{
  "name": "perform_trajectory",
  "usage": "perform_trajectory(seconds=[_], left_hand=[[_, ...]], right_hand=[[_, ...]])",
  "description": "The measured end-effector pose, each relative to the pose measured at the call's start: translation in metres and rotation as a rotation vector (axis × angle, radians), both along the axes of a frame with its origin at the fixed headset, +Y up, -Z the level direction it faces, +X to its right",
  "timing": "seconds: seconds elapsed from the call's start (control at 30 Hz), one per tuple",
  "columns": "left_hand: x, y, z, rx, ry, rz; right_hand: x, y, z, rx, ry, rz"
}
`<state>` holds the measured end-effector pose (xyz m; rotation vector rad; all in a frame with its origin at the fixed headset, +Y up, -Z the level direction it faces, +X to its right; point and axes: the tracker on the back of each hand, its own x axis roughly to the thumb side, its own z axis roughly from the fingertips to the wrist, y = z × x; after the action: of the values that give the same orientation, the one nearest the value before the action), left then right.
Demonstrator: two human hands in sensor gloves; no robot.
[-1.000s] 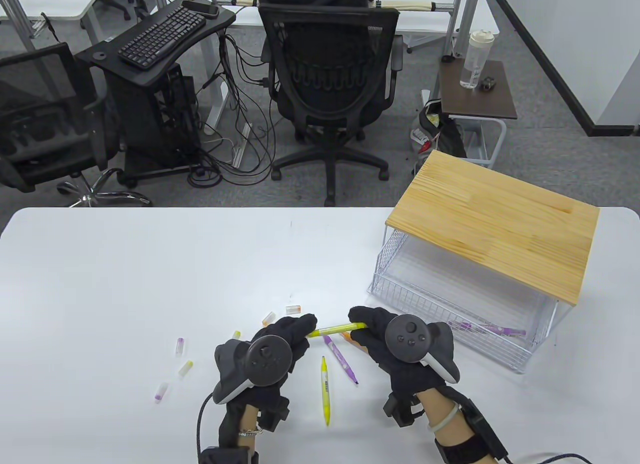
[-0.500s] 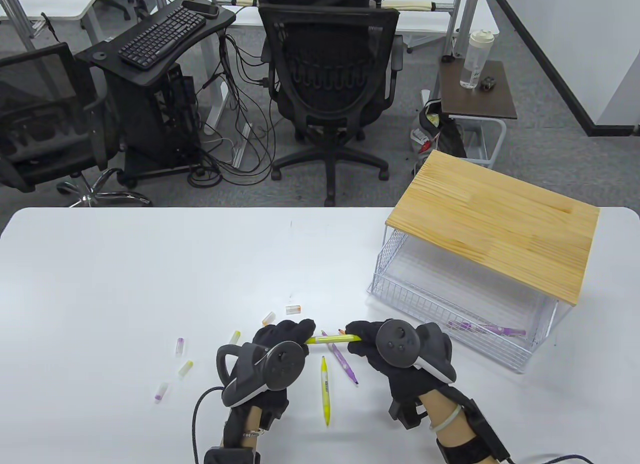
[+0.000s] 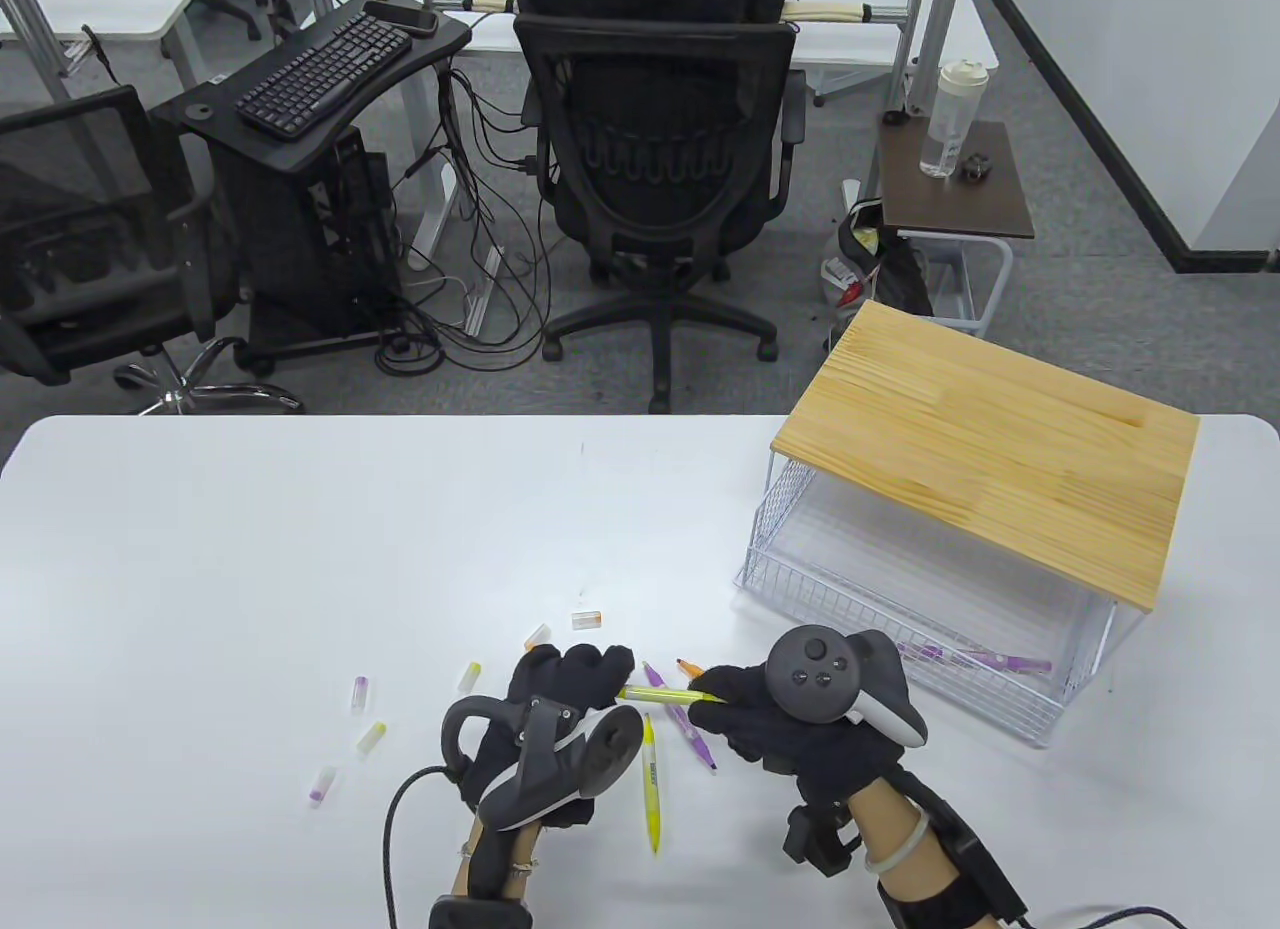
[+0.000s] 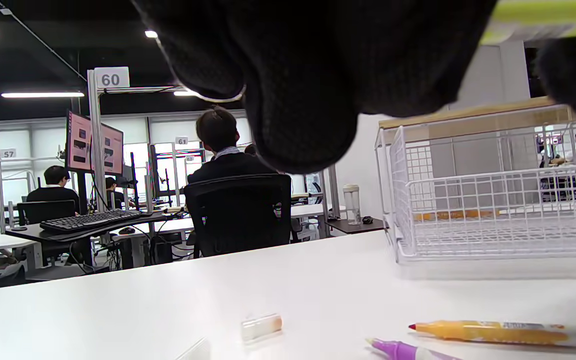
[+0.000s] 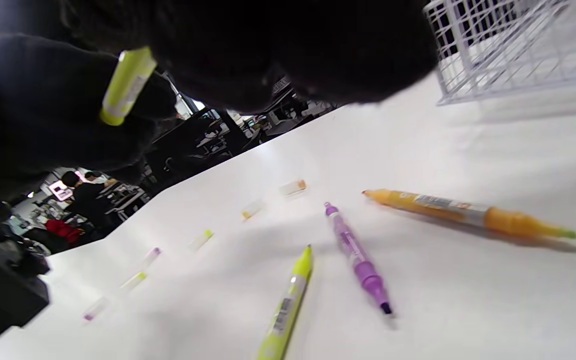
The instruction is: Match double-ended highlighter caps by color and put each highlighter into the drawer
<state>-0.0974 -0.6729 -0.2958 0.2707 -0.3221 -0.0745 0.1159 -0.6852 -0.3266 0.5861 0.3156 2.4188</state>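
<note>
Left hand (image 3: 570, 679): pinching held highlighter (image 3: 660, 694)
Right hand (image 3: 775, 724): gripping its other end
Beneath: purple highlighter (image 3: 683, 717)
Drawer (image 3: 940, 624): two o'clock

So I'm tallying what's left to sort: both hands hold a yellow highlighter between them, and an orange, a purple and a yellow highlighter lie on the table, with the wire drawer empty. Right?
Not quite: the wire drawer isn't empty. The table view shows purple highlighters lying in it. The rest stands: the left hand and right hand hold the yellow highlighter between them, with three loose highlighters on the table.
</note>
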Motion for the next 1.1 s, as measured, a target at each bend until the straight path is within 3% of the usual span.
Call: perform_trajectory(seconds=[0.17,0.37,0.63,0.77,0.9,1.1], left_hand=[[0.005,-0.001,0.003,0.050,-0.001,-0.014],[0.004,0.010,0.011,0.141,0.003,-0.003],[-0.003,0.014,0.012,0.187,0.037,-0.020],[-0.012,0.014,0.007,0.053,0.021,0.048],[-0.021,0.010,0.001,-0.052,0.036,0.104],[-0.034,0.004,-0.004,0.007,0.130,0.099]], right_hand=[[0.003,0.000,0.000,-0.011,0.007,-0.014],[0.007,-0.005,-0.007,-0.179,0.057,-0.184],[0.000,-0.019,-0.012,-0.296,0.056,-0.258],[-0.004,-0.016,-0.009,-0.217,-0.006,-0.199],[-0.006,-0.010,-0.003,0.006,-0.171,-0.023],[0.004,-0.003,-0.002,0.186,-0.323,0.113]])
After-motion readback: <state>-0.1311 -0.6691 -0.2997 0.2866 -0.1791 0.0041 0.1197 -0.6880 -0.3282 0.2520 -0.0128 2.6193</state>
